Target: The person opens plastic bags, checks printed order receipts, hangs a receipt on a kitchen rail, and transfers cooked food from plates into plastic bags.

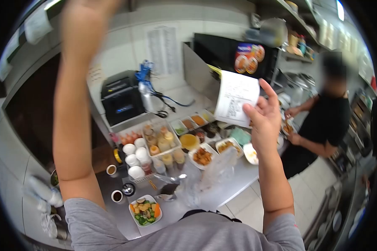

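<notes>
A printed white paper slip [238, 98] is pinched between the thumb and fingers of my right hand [266, 108], held up over the back of the counter. My left arm stretches upward at the left, and my left hand [90, 10] is blurred and partly cut off at the top edge, its fingers out of sight. Below lie a bowl of vegetables [145, 210], small cups of dark sauce [117, 196], a clear plastic bag [218, 169] and a container of fried food [202, 156].
A black printer [123, 98] stands at the back left beside scissors [161, 113]. Squeeze bottles [159, 140] and white foam cups [136, 172] crowd the counter [234, 196]. At the right, a person in black [329, 121] handles food. A shelf [297, 56] hangs behind.
</notes>
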Tool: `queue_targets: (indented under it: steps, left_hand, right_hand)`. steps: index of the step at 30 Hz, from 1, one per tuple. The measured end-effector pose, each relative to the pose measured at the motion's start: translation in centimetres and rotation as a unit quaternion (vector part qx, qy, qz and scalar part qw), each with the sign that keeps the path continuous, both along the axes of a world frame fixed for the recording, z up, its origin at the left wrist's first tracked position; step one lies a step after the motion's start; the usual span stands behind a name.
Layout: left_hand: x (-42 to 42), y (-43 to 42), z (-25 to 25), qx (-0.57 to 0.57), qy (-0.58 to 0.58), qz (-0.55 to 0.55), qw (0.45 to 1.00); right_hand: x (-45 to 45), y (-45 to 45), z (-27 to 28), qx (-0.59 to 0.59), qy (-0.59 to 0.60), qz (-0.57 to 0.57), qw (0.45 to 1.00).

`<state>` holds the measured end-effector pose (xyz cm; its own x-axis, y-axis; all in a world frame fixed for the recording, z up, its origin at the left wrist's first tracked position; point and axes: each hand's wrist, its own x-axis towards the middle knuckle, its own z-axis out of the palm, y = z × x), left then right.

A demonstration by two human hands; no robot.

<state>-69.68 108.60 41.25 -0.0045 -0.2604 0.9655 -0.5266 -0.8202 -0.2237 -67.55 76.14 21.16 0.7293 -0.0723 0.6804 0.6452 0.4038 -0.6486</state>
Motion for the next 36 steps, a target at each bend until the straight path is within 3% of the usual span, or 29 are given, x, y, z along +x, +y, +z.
queue_targets:
  steps: [1,2,3,5,6,8,11,15,17,21,23,29,36]
  left_hand:
    - [-0.8,-6.9,-4.6,-0.058,0.209,-0.191,0.957]
    - [-0.5,-11.3,-8.8,-0.146,0.372,-0.210,0.892]
    - [0.5,-13.7,-12.0,-0.142,0.471,-0.234,0.838]
    - [1.5,-17.6,-15.0,-0.148,0.703,-0.373,0.586]
    - [2.2,-19.3,-16.2,-0.138,0.707,-0.382,0.579]
    - [2.6,-23.1,-18.1,-0.155,0.722,-0.463,0.490]
    - [1.0,-29.5,-18.9,-0.144,0.713,-0.484,0.486]
    - [-3.6,-39.3,-19.5,-0.102,0.733,-0.538,0.404]
    - [-6.8,-45.5,-20.3,-0.071,0.742,-0.563,0.358]
    - [-14.9,-58.7,-22.4,-0.036,0.772,-0.594,0.224]
    - [-18.7,-65.1,-23.3,-0.001,0.778,-0.602,0.180]
    - [-29.7,-78.9,-23.4,0.091,0.775,-0.615,0.114]
    - [-38.4,-86.1,-25.1,0.188,0.772,-0.605,0.040]
  right_hand:
    - [-0.2,-0.5,-0.3,0.011,0.002,0.015,1.000]
    - [-0.7,-1.2,-0.5,-0.003,0.021,0.010,1.000]
    - [-1.2,-2.1,-0.6,-0.017,0.037,0.006,0.999]
    - [-2.4,-4.5,-1.4,-0.028,0.045,0.001,0.999]
    - [-3.3,-6.0,-1.5,-0.037,0.056,-0.009,0.998]
    - [-5.2,-9.8,-2.1,-0.043,0.073,-0.038,0.996]
    - [-8.7,-17.9,-3.4,-0.047,0.039,-0.180,0.982]
    - [-16.5,-29.6,-4.6,-0.017,-0.018,-0.388,0.921]
    - [-21.5,-35.4,-5.8,-0.145,0.079,-0.446,0.879]
    - [-30.8,-41.0,-6.4,-0.041,0.154,-0.362,0.919]
    - [-35.3,-45.1,-7.0,-0.062,0.186,-0.421,0.885]
    - [-49.4,-54.4,-7.0,0.009,0.206,-0.503,0.840]
    - [-59.4,-56.4,-8.6,0.057,0.226,-0.594,0.770]
